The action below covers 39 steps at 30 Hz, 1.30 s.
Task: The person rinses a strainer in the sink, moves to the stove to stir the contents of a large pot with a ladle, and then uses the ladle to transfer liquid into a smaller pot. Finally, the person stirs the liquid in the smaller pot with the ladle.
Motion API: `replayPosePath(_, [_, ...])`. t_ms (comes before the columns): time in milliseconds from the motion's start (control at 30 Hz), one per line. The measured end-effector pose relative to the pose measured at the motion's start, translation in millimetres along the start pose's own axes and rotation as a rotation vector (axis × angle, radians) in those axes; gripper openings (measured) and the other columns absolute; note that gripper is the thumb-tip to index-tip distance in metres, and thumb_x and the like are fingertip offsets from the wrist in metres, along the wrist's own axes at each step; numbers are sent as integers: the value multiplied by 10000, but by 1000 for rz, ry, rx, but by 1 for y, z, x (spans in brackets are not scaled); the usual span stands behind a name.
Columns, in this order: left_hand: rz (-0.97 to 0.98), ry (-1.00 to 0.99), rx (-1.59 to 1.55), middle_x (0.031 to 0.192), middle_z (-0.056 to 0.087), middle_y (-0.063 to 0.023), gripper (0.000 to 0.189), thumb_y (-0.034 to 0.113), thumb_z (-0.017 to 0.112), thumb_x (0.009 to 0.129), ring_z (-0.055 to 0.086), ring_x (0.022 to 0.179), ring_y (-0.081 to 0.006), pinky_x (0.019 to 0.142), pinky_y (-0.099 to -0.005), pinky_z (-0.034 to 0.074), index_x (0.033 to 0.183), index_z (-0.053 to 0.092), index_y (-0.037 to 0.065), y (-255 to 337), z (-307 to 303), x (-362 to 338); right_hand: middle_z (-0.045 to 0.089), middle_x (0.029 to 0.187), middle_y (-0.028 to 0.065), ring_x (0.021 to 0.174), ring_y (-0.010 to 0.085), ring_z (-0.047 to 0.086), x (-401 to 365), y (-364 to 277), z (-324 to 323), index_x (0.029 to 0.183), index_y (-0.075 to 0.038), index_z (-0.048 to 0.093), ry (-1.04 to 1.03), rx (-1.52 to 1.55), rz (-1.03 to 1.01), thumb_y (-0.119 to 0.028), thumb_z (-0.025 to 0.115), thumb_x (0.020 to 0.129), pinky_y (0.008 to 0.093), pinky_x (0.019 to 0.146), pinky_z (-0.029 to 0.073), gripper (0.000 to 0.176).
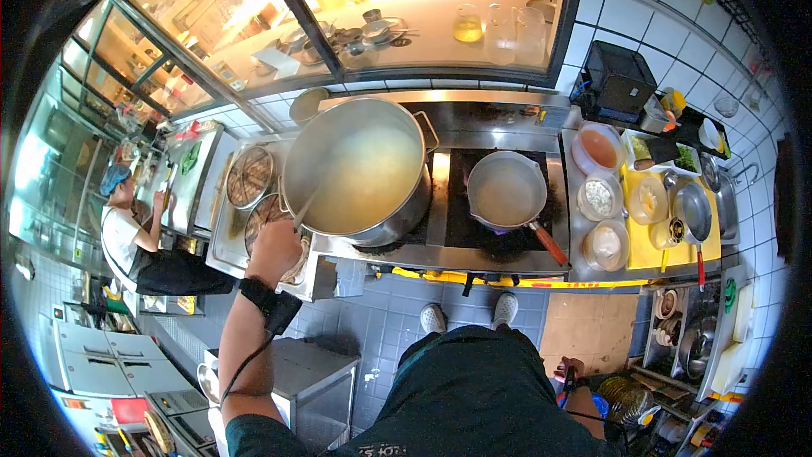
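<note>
My left hand [275, 249] is closed around the handle of a long-handled utensil [309, 201], which leans over the near left rim of a large steel stockpot [397, 218]. The utensil's lower end is hidden in the pot's cloudy yellowish liquid [364, 161]. My right hand [571, 367] hangs low beside my body, its fingers loosely bent and apart, with nothing visible in them. On the burner right of the stockpot sits a saucepan [507, 190] of pale liquid, its wooden handle [551, 245] pointing toward the front edge.
Round strainers [251, 176] lie left of the stockpot. Several tubs [599, 148], a yellow board [689, 256] and a small pan [694, 211] occupy the right counter. A steel table [313, 368] stands behind my left arm. Another person [127, 233] works at the far left.
</note>
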<state>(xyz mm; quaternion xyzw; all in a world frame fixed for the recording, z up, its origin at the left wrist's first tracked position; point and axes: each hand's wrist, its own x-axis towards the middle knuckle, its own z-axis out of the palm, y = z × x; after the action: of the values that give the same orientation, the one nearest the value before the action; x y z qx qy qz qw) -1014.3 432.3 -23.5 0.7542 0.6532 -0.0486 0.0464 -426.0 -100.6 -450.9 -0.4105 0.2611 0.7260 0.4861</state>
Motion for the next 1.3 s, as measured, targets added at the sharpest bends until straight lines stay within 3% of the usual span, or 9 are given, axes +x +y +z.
replayPosePath(200, [103, -13, -233, 793, 619, -248, 234, 177, 535, 774, 594, 806, -420, 743, -486, 467, 857, 644, -13, -3, -14, 3, 549, 775, 131, 583, 326, 569, -5, 19, 29, 861, -53, 527, 550, -381, -316, -175, 693, 774, 515, 550, 503, 224])
replayPosePath(333, [-7, -188, -357, 682, 611, -162, 219, 176, 548, 794, 597, 578, -282, 527, -385, 469, 823, 633, -24, 6, -41, -8, 552, 790, 129, 622, 334, 587, -7, 8, 13, 871, -52, 534, 418, -326, -135, -203, 691, 782, 512, 576, 510, 235])
replayPosePath(400, [-66, -224, -471, 630, 593, -109, 208, 173, 552, 808, 566, 479, -209, 430, -338, 444, 806, 631, -19, 17, -51, -14, 563, 806, 131, 705, 363, 613, 12, 3, -30, 894, -49, 537, -232, 26, 105, -245, 692, 789, 529, 632, 518, 272])
replayPosePath(433, [-126, -285, -613, 607, 550, -62, 191, 168, 553, 825, 495, 438, -146, 381, -291, 379, 817, 625, -9, 25, -56, -17, 563, 806, 131, 705, 363, 613, 11, 0, -28, 894, -49, 537, -233, 21, 107, -245, 692, 789, 529, 632, 518, 272])
replayPosePath(533, [-305, -373, -971, 579, 492, -5, 152, 155, 554, 848, 390, 387, -76, 332, -236, 288, 847, 609, 13, 35, -41, -19, 571, 834, 135, 733, 365, 616, 4, -6, -10, 909, -54, 541, -50, -83, 91, -264, 681, 796, 539, 670, 518, 278])
replayPosePath(600, [-458, -410, -1268, 591, 487, -5, 105, 133, 554, 855, 328, 374, -60, 335, -220, 241, 879, 569, 32, 36, -18, -14, 575, 861, 140, 755, 371, 621, 1, -3, 15, 915, -60, 542, 515, -502, -143, -278, 687, 791, 555, 689, 517, 290])
replayPosePath(867, [-468, -336, -1818, 637, 504, -18, 198, 156, 514, 897, 325, 396, -54, 343, -201, 256, 1035, 535, 15, 45, 28, -44, 543, 875, 164, 679, 323, 599, -11, -20, 56, 983, -11, 467, 500, -498, -260, -230, 669, 800, 483, 575, 526, 349])
replayPosePath(1000, [-479, -183, -1882, 657, 505, -20, 266, 140, 516, 900, 320, 393, -52, 342, -201, 265, 1116, 519, -15, 56, 27, -63, 508, 820, 139, 621, 292, 553, 15, -26, 6, 925, -19, 451, 368, -304, -214, -211, 650, 812, 456, 551, 507, 298])
replayPosePath(1300, [-351, 35, -1751, 664, 499, 1, 326, 105, 494, 913, 332, 396, -35, 325, -193, 263, 1212, 494, -25, 54, 23, -89, 525, 742, 67, 614, 295, 554, -6, -12, 61, 851, -114, 492, 550, -494, -147, -233, 609, 836, 440, 513, 457, 167])
